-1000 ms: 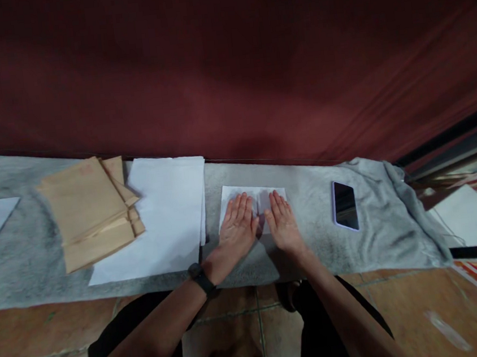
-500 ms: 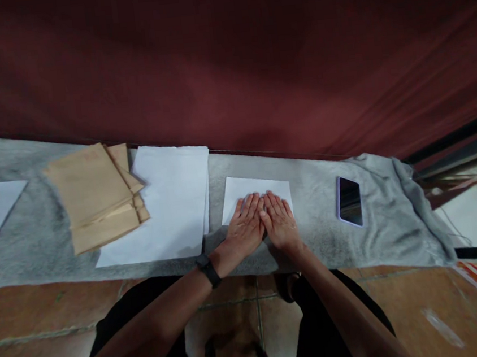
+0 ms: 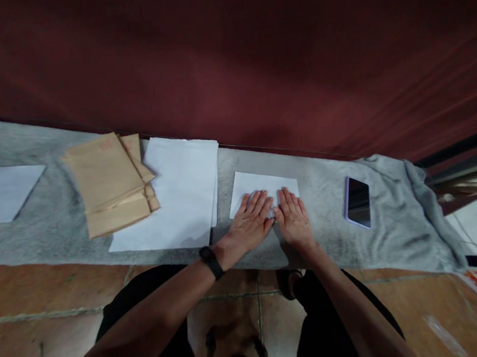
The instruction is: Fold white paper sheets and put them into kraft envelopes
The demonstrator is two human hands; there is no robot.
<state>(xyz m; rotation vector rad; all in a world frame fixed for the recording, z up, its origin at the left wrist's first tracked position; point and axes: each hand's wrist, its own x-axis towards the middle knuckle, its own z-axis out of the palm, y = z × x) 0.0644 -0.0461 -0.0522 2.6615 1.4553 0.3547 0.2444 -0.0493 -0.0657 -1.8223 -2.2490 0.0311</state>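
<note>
The left hand [image 3: 251, 216] and right hand [image 3: 292, 216] rest palm-down, fingers extended and gripping nothing, on the small white sheet [image 3: 263, 184] — probably keeping it flat against the grey cloth [image 3: 325, 209] — though any fold beneath is hidden.

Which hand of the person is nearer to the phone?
The right hand: it lies on the small white paper, left of the phone. The left hand lies on the same paper, farther left.
</note>
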